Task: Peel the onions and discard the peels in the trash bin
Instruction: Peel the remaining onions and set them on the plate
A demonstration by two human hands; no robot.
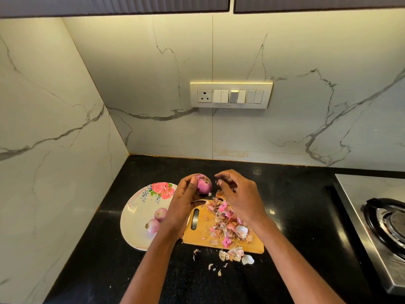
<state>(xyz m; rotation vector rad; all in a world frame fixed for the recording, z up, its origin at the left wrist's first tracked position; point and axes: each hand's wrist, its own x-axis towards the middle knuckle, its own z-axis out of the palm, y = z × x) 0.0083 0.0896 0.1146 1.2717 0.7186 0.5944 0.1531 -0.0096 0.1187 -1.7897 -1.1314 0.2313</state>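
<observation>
My left hand (183, 200) grips a purple onion (204, 184) above the far end of the wooden cutting board (202, 232). My right hand (237, 194) hovers just right of the onion with curled fingers, and a small bit of peel seems pinched at its fingertips. A heap of pink and brown onion peels (225, 224) covers the board. Two peeled onions (156, 219) lie on a white plate (135, 227) with a rose print, left of the board. No trash bin is in view.
Loose peel scraps (235, 255) lie on the black counter (295, 216) in front of the board, and one flake (271, 212) to its right. A steel gas stove (381, 220) stands at the right edge. Marble walls close the corner at left and behind.
</observation>
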